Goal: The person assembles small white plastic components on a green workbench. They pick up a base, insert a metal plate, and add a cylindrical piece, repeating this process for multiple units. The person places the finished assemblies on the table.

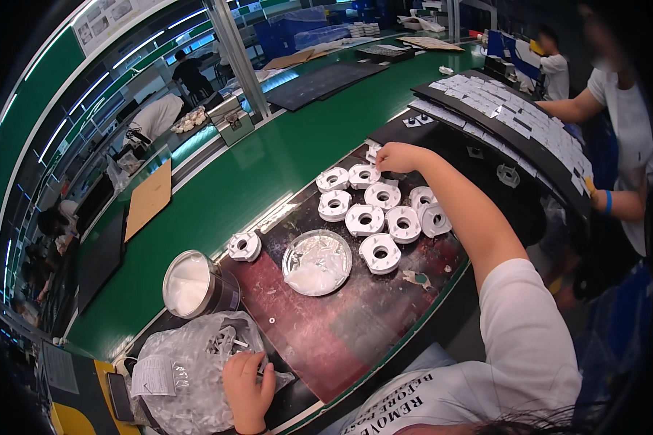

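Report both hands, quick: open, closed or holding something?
Left hand: fingers part-curled at the crumpled clear plastic bag; grip cannot be told.
Right hand: fingers bent down at a white plastic part; grip cannot be told.

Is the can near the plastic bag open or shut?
Open: the can shows white stuff inside, with nothing covering its top.

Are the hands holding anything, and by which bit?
The right hand is at the right side of a white part; whether it grips can't be told. The left hand is at the bag; a hold there can't be told either.
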Motion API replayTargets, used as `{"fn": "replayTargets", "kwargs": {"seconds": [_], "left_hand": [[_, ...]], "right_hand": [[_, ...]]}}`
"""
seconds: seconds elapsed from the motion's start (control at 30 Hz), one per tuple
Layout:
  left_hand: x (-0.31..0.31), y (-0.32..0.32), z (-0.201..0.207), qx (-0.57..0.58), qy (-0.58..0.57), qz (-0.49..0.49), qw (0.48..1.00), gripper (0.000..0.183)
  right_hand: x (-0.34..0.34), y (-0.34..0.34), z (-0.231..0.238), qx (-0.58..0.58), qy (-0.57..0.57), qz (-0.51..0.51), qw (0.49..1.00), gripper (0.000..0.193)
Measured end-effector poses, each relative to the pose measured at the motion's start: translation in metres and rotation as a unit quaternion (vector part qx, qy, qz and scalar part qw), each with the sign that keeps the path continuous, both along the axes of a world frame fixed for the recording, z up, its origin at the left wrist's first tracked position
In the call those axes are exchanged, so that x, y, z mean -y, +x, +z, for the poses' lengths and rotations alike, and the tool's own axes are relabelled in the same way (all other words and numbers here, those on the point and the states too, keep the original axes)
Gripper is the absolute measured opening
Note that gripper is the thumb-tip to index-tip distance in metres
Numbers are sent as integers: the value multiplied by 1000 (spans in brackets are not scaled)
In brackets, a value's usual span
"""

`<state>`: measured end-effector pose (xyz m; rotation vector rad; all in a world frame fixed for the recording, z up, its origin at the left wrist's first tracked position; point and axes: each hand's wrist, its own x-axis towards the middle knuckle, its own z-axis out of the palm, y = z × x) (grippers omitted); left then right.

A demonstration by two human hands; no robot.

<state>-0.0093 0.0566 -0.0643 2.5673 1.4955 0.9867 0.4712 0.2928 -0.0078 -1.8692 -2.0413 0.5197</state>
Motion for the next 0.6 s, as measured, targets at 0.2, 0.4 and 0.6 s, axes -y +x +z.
{"fn": "replayTargets", "kwargs": {"seconds": [0.2, 0.4, 0.6], "left_hand": [[-2, 3, -6, 2, -15, 6, 1000, 23], [-5, 5, -8, 4, -8, 6, 1000, 23], [-8, 5, -12, 2, -1, -1, 1000, 25]], "right_hand": [[-1, -4, 10, 8, 79, 59, 995, 20], [-33, -30, 10, 22, 41, 2, 999, 24], [-42, -54, 9, 132, 8, -52, 990, 34]]}}
